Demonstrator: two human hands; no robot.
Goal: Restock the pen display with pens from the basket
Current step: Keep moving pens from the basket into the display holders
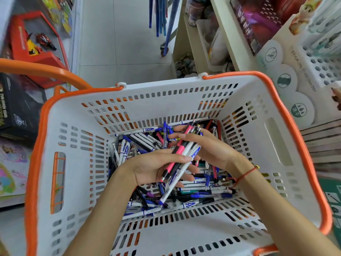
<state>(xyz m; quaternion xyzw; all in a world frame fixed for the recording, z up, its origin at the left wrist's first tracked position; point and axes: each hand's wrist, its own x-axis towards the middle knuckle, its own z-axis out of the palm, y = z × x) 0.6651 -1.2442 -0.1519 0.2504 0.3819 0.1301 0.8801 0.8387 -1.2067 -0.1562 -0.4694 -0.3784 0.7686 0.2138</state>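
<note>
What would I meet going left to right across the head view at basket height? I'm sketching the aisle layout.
Black printed box → orange-rimmed white slotted plastic basket → left hand → bundle of pink, black and white pens → right hand → white perforated pen display.

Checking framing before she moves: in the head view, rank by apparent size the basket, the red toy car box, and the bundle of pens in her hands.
1. Basket, fills most of the view.
2. Red toy car box, partly cut off and farther away, so its true size is unsure.
3. Bundle of pens, held in both hands.
</note>
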